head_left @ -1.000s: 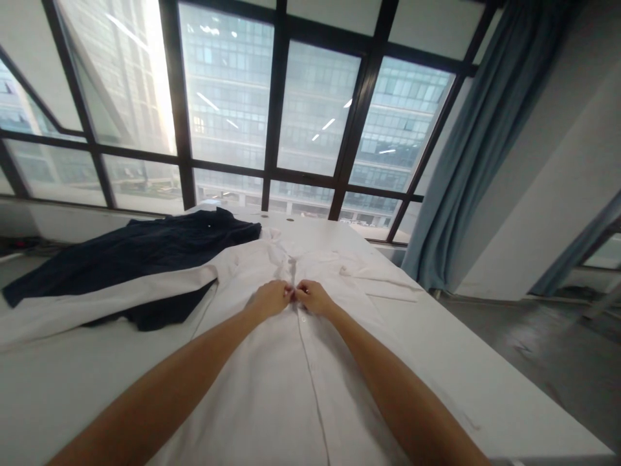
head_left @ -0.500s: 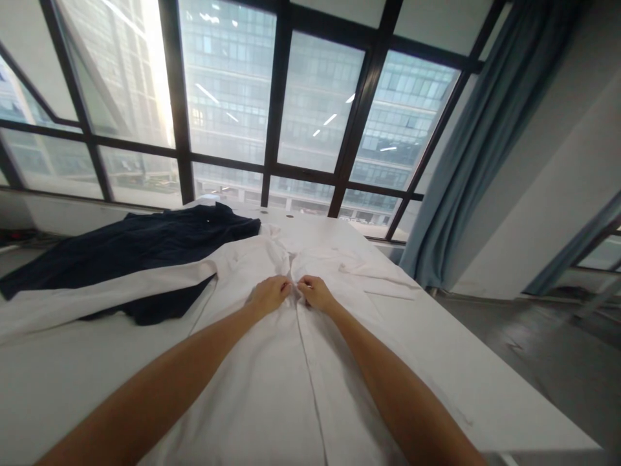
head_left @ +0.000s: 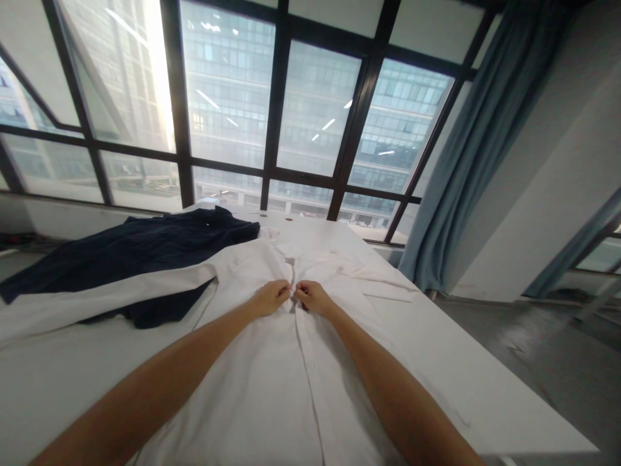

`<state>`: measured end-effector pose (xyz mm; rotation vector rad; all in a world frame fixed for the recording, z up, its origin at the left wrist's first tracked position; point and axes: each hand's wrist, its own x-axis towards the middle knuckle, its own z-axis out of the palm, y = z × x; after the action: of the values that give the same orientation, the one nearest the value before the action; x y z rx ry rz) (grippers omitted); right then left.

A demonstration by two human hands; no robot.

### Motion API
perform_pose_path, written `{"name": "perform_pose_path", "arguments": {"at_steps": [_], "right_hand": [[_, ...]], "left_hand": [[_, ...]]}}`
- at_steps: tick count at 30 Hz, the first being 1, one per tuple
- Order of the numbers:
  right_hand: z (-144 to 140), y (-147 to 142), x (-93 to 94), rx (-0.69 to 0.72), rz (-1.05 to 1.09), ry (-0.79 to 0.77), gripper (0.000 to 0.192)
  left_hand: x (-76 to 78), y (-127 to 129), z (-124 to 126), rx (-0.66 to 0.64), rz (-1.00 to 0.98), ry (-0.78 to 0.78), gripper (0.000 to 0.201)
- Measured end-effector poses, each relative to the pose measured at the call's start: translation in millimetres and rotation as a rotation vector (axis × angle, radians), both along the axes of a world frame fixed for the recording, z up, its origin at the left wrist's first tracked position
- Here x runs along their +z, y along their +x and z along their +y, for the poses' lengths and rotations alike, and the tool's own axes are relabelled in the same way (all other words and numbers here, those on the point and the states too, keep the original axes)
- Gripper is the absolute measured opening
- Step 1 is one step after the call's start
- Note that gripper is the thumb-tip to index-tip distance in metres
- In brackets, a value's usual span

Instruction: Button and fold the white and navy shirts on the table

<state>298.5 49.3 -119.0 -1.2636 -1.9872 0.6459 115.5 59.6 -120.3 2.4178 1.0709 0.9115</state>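
A white long-sleeved shirt (head_left: 262, 362) lies front up on the white table, its collar toward the window and one sleeve stretched out to the left. My left hand (head_left: 273, 298) pinches the left front edge at the upper chest. Close beside it, my right hand (head_left: 312, 296) pinches the opposite front edge, fingertips almost touching the left ones. The two edges come together between my fingers, and below them the opening runs down toward me. Any button there is too small to make out.
A dark navy garment (head_left: 145, 252) lies to the left, partly under the white sleeve. The white table (head_left: 485, 395) ends in an edge on the right, above a grey floor. Behind it stand dark-framed windows (head_left: 310, 116) and a blue curtain (head_left: 460, 168).
Both hands keep pinching the shirt's front edges at nearly the same spot, with slight finger movement. The gap just below my fingers looks a little wider, and the view has tilted slightly.
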Motion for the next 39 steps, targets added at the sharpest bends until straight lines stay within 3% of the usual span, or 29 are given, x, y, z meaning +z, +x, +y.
{"name": "perform_pose_path", "arguments": {"at_steps": [5, 9, 15, 19, 30, 39], "right_hand": [[-5, -2, 5.0, -0.009, -0.052, 0.052, 0.013], [-12, -3, 14.6, -0.054, -0.080, 0.013, 0.016], [-11, -2, 21.3, -0.087, -0.193, 0.128, 0.021], [-5, 0, 17.3, -0.053, -0.081, 0.099, 0.023], [-7, -8, 13.9, -0.013, 0.265, -0.223, 0.025], [-11, -13, 8.2, -0.028, 0.401, -0.229, 0.023]], "left_hand": [[6.0, -2, -4, -0.025, -0.003, -0.016, 0.019], [12.9, -1, -13, 0.079, 0.101, 0.002, 0.019], [13.2, 1, -18, 0.143, 0.177, 0.049, 0.026], [12.5, 1, -15, 0.146, 0.133, 0.043, 0.023], [8.8, -1, -14, 0.115, -0.101, 0.037, 0.022], [6.2, 1, -12, 0.109, -0.177, 0.043, 0.021]]}}
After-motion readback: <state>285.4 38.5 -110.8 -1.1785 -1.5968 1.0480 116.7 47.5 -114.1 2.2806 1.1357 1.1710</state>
